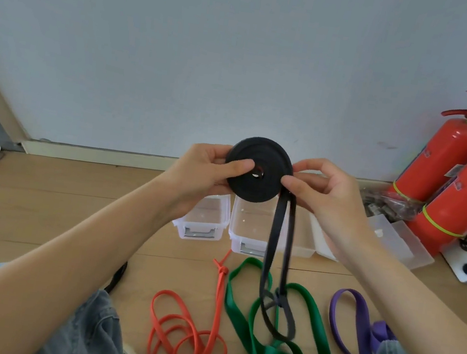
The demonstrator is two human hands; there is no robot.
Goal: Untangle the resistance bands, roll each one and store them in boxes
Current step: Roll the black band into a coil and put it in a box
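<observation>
Hands: the flat black rubber band coil (258, 169) is pinched by the left hand (203, 169) and right hand (321, 193) above clear plastic boxes (251, 233).

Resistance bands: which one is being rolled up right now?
The black band: both hands hold its coil above the boxes, its tail hanging down. The orange, green and purple bands lie loose on the floor.

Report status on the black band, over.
Left hand grips black roll; right hand pinches its tail. Tail loops over green band. Boxes open.
</observation>
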